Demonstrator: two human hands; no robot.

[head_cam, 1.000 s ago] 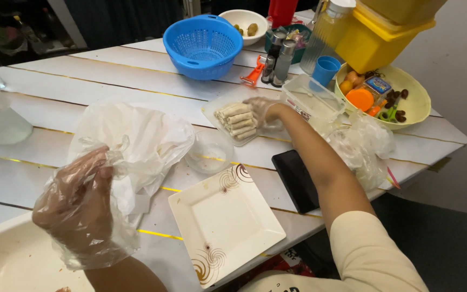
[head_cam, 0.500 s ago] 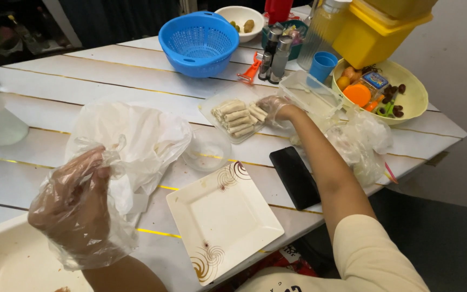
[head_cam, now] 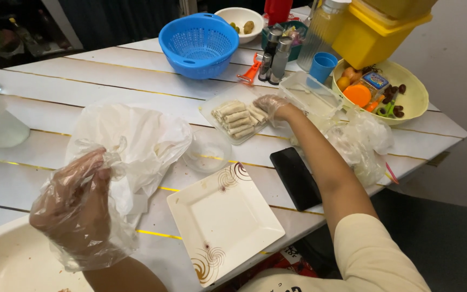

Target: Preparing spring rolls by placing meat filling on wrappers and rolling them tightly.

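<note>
Two gloved hands are in use. The right hand (head_cam: 273, 106), arm extended to upper centre, is closed lightly on the rolls (head_cam: 238, 119) in the clear tray (head_cam: 210, 110) on the counter (head_cam: 109, 70). The left hand (head_cam: 77, 203), lower left, grips the crumpled plastic bag (head_cam: 136, 140), holding it clear of the square plate (head_cam: 225, 219).

White planked counter (head_cam: 109, 75) with thin gold seams. Resting directly on it: blue colander (head_cam: 198, 44) at far centre; white bowl (head_cam: 240, 16) behind; yellow bowl (head_cam: 411, 92) of mixed items at right; clear tray of rolls (head_cam: 234, 116) mid-counter; small clear cup (head_cam: 207, 151); square white plate (head_cam: 224, 219) at near edge; black phone (head_cam: 296, 177) beside plate; crumpled plastic bag (head_cam: 136, 146) at left.
</note>
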